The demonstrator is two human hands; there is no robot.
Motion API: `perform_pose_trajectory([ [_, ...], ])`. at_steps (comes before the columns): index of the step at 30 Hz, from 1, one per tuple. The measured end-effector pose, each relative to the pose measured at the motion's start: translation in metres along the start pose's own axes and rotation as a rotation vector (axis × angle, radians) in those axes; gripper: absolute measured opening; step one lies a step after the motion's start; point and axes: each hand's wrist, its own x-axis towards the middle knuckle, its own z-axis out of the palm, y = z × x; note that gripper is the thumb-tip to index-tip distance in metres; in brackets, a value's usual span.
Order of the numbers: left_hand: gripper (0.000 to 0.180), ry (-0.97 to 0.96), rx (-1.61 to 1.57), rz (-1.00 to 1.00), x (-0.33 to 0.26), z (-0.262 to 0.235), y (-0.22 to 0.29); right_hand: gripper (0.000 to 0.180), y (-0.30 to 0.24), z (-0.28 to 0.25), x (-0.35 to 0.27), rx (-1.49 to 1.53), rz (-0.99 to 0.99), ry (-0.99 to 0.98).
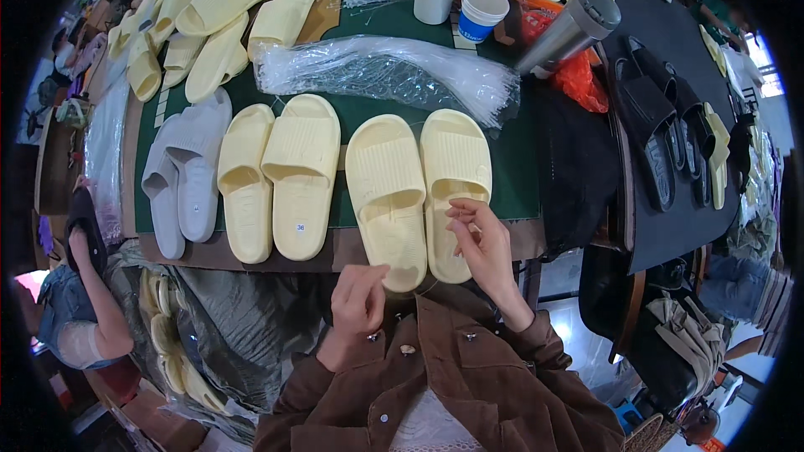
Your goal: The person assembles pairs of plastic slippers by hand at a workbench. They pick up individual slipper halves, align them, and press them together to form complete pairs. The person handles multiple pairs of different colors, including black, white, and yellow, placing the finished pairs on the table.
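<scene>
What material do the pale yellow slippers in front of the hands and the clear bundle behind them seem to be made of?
Pale yellow slippers: probably moulded foam or soft rubber, matte; each looks like one piece with ribbed straps and thick rounded edges. Clear bundle: likely thin plastic strands or ties, glossy and see-through with bright glints. Right hand hovers over one slipper; left hand is at the heel of the other.

We work at a table topped with a dark green mat (368, 109), on which lie two pairs of pale yellow foam slides (419, 192) (280, 176) and one pale grey pair (184, 172). Behind them lies a bundle of clear plastic ties (385, 71), then more yellow slides (218, 17), a white-and-blue paper cup (481, 12) and a steel flask (569, 29).
</scene>
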Motion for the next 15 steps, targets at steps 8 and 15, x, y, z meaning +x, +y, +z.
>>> perform_pose_trajectory([
  [8, 0.053, -0.179, 0.191, -0.064, 0.049, 0.024, -0.001, 0.038, -0.013, 0.004, 0.015, -0.382, -0.363, 0.058],
  [15, 0.071, -0.377, 0.259, -0.104, 0.069, 0.056, -0.014, 0.027, -0.010, 0.010, 0.035, -0.551, -0.337, -0.063],
])
